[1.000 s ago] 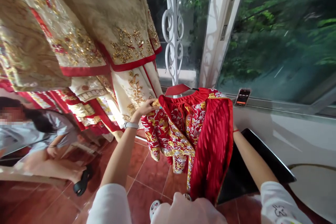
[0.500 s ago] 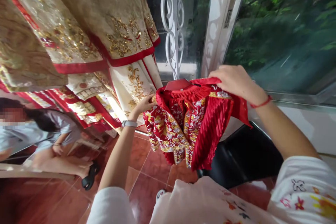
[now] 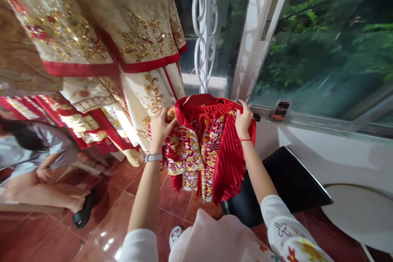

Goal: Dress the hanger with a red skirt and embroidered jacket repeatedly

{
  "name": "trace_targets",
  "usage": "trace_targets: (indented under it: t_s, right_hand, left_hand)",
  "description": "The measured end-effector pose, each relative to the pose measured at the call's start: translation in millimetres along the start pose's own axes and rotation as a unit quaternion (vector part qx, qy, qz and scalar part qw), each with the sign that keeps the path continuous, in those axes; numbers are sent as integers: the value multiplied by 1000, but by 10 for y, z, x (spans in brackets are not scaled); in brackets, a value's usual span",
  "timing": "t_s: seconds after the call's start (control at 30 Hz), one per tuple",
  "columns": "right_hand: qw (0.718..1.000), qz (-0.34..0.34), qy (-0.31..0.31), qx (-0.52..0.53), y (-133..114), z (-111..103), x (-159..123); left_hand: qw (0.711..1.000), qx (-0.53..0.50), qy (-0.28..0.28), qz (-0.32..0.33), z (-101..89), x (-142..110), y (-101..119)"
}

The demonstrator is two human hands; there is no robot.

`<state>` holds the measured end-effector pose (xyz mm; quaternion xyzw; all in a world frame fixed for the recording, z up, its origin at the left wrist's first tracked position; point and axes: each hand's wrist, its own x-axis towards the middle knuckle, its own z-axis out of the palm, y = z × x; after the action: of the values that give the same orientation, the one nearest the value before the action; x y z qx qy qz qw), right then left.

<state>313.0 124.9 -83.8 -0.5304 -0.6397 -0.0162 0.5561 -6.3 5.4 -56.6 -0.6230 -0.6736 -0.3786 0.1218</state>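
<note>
A red jacket (image 3: 183,147) with gold and silver embroidery hangs on a hanger (image 3: 201,99) in front of me, with a red pleated skirt (image 3: 227,159) beneath it. My left hand (image 3: 160,126) is closed on the jacket's shoulder at the left, thumb in front, by a gold hanger end. At the right, my right hand (image 3: 245,118) grips the red cloth near the hanger's other end, its fingers over the top. The hanger's wire hook stands up in front of the white scrollwork post. Which layer the right fingers hold is partly hidden.
Cream and gold gowns (image 3: 144,28) with red hems hang at the upper left. A white scrollwork post (image 3: 202,24) stands behind the hanger. On the right are a black chair (image 3: 291,180), a round white surface (image 3: 359,208) and windows. A seated person (image 3: 37,151) is at the left.
My right hand has come inward and down, drawing the red cloth over the hanger's right side. The garments now hang straighter and slightly further left. My left hand keeps its hold.
</note>
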Motion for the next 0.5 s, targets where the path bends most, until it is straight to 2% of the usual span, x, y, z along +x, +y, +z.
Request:
trace_targets:
  t_s: [0.1,0.23,0.3,0.37,0.4,0.43,0.5]
  right_hand:
    - [999,38,-8,5,89,45,44]
    - [998,16,-33,-46,233,2,166]
    - [996,-11,-44,-73,263,16,196]
    - [995,-36,-50,-81,260,59,195]
    - [995,-43,-50,-79,253,83,188]
    - [995,-45,-47,-75,244,104,180]
    - [997,-38,-41,-55,237,116,177]
  left_hand:
    - [1000,7,10,0,-35,-15,-36]
    - [999,-43,33,4,-67,-26,-26]
    - [992,-74,106,4,-57,-67,155]
    - [983,-80,159,42,14,-136,489]
    - [983,-71,148,87,81,-173,695]
    - [983,-54,101,146,171,-206,910]
    - [964,0,-36,262,403,-239,1306]
